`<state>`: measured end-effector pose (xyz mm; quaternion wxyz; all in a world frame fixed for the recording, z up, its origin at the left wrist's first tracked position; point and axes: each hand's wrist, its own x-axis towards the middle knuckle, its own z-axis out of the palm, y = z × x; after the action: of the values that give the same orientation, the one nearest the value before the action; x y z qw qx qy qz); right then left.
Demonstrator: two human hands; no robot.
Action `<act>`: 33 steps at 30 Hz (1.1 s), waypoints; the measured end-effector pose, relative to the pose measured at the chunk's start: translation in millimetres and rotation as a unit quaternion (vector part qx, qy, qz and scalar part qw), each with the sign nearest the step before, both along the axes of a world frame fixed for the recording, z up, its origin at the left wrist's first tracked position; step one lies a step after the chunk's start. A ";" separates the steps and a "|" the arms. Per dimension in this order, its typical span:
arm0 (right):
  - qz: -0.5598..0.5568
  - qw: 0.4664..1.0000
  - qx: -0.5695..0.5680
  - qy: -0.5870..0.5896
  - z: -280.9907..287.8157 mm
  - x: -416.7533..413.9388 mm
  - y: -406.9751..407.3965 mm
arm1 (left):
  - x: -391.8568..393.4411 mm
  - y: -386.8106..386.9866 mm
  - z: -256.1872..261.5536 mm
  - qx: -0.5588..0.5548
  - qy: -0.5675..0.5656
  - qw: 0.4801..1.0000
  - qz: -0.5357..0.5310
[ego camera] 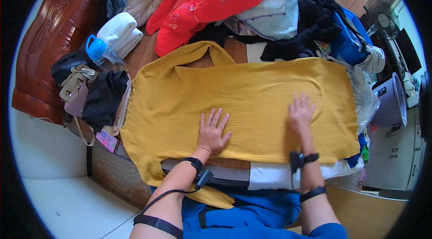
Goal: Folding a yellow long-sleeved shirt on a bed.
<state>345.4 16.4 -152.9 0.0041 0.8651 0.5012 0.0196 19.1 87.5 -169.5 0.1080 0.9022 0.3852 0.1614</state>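
A mustard-yellow ribbed knit garment lies spread flat before me, its gathered neck end to the left and its hem to the right. One sleeve is bent along the far side; the other hangs over the near edge towards my lap. My left hand rests palm down on the middle of the knit, fingers apart. Farther right, my right hand is over the fabric with fingers spread, slightly blurred; whether it presses down I cannot tell. Neither hand grips anything.
A red puffer jacket and other clothes are heaped at the back. To the left are a folded white cloth, a blue-capped bottle, folded dark clothing and a phone. A lilac bin stands right, below a fan.
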 end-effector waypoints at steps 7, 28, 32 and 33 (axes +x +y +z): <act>0.101 0.988 0.078 0.093 2.4 -101.8 -86.0 | 2.5 0.4 -5.5 0.014 -0.001 1.000 0.002; -0.150 0.988 0.015 -0.028 -11.7 -16.6 -159.8 | -201.8 -79.7 24.9 0.032 0.099 0.968 0.227; -0.156 0.987 -0.026 0.009 -4.8 -16.7 -155.3 | -243.5 -92.4 18.8 -0.057 -0.005 0.955 0.292; -0.164 0.986 -0.035 0.014 -3.5 -14.2 -155.8 | -248.5 -93.6 15.6 -0.049 -0.063 0.954 0.290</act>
<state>331.2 -139.4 -156.5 0.0306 0.9352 0.3527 -0.0112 -229.5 -6.1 -154.0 0.1248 0.7333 0.6299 0.2236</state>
